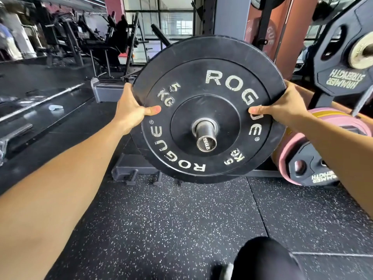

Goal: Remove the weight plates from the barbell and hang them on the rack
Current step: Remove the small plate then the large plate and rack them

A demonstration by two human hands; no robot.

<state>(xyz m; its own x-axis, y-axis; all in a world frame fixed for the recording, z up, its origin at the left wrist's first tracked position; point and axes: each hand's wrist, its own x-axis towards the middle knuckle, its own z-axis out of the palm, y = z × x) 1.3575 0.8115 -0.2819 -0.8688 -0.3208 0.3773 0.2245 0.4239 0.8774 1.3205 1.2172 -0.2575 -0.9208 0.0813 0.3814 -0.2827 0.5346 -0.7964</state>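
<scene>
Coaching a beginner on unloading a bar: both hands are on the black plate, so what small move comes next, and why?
Probably slide the black plate straight toward you off the sleeve. Left hand and right hand already grip opposite edges, and only a short sleeve end protrudes.

Both arms were stretched forward, nearly straight, converging slightly. Left hand (132,109) gripped the left rim of the plate (210,110): thumb lay flat across its face pointing right, fingers wrapped behind the edge, out of sight. Right hand (282,107) mirrored it on the opposite rim, thumb pointing left toward the other thumb, fingers hidden behind. Wrists were level with each other, forearms bare. A dark-clad knee (266,259) sat below the right forearm.
</scene>
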